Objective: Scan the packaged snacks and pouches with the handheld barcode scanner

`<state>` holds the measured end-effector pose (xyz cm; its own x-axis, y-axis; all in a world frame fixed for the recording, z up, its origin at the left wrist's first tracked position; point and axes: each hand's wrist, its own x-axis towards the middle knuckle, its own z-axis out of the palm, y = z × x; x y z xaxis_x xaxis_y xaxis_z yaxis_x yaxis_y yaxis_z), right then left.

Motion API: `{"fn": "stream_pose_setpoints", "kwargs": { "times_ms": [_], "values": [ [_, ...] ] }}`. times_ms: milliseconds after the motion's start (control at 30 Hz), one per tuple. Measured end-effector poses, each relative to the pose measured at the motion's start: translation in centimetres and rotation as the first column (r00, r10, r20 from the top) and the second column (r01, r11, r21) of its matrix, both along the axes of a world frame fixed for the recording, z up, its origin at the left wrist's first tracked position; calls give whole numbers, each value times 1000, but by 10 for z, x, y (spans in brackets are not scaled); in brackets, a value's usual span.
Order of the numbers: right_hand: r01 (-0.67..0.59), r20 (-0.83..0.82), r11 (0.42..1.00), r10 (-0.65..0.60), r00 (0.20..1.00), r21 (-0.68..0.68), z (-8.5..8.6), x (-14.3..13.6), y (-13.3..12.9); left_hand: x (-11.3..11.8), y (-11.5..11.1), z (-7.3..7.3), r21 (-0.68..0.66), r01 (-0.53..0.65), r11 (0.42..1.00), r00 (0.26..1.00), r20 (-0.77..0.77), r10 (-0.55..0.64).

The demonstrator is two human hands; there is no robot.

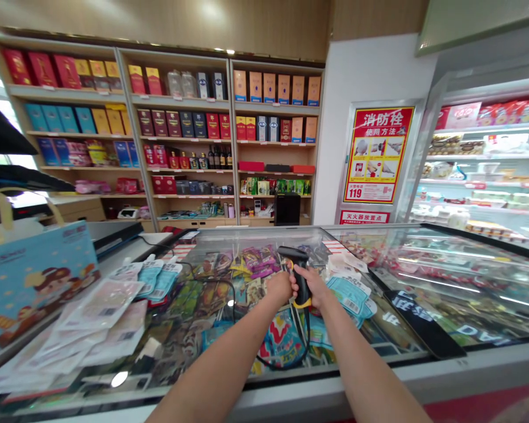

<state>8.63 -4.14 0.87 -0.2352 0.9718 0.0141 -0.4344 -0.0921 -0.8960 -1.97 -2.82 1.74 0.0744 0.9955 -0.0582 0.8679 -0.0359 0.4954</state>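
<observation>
A black and yellow barcode scanner (300, 283) is upright above the glass top of a freezer (189, 329), its head pointing left. My right hand (314, 285) is closed around its handle. Directly to the left, my left hand (278, 289) is closed in a fist against or just beside the scanner; its fingertips and anything in them are hidden. A black cable (307, 338) hangs from the handle and loops over the glass. Right of my hands lie several blue-and-white pouches (349, 295). Beneath the glass are colourful frozen packs, including purple wrappers (261, 262).
To the left, clear flat packs (110, 302) lie in a pile beside more blue pouches (158, 276). A blue paper bag (39, 282) stands at the left edge. A black panel (423, 323) rests on the glass at right. Shelves with boxes (203, 123) line the back.
</observation>
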Motion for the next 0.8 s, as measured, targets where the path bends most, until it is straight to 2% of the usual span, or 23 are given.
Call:
{"fn": "stream_pose_setpoints", "kwargs": {
  "times_ms": [133,233,367,533,600,700,800],
  "values": [
    [-11,-13,1000,11,1000,-3,-2,1,1,-9,10,-7,89,-41,995,999,2,41],
    [2,0,1000,-2,1000,-17,-1,1,0,-21,25,-10,77,-87,993,994,68,82],
    [28,10,1000,-27,1000,-10,1,0,-2,-33,40,-14,30,-28,999,981,193,22],
    [38,40,999,-36,999,-31,3,0,-4,-27,43,-21,97,8,995,976,218,-29],
    [44,41,998,-43,998,-40,4,0,-5,-24,42,-25,129,-15,991,964,265,-20],
    [59,42,997,-57,997,-47,6,0,-7,-29,47,-31,215,-166,962,885,463,50],
    [79,46,996,-76,996,-51,7,-1,-8,-45,58,-36,304,-357,883,728,683,59]
  ]
}}
